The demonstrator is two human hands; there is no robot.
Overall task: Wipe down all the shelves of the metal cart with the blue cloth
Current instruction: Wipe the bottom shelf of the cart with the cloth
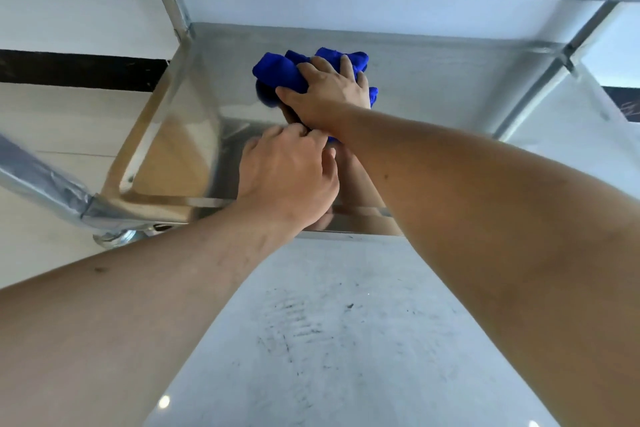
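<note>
Steel cart shelf (433, 80), one blue cloth (277, 71) gripped by right hand (327, 94), left hand (287, 173) curled on rim.

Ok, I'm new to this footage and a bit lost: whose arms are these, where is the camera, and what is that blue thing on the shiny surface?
There is no machine here. The single picture comes from a camera worn on a person's head, looking forward and down, so the two bare arms reaching in are that person's own. The shiny surface is a shelf of a metal cart, seen beneath another shelf above it. The right hand presses a bunched blue cloth onto the shelf, fingers curled over it. The left hand rests at the shelf's near edge, its fingers bent; whether it grips the edge or a bit of cloth I cannot tell. Below is a scuffed pale floor.
</note>
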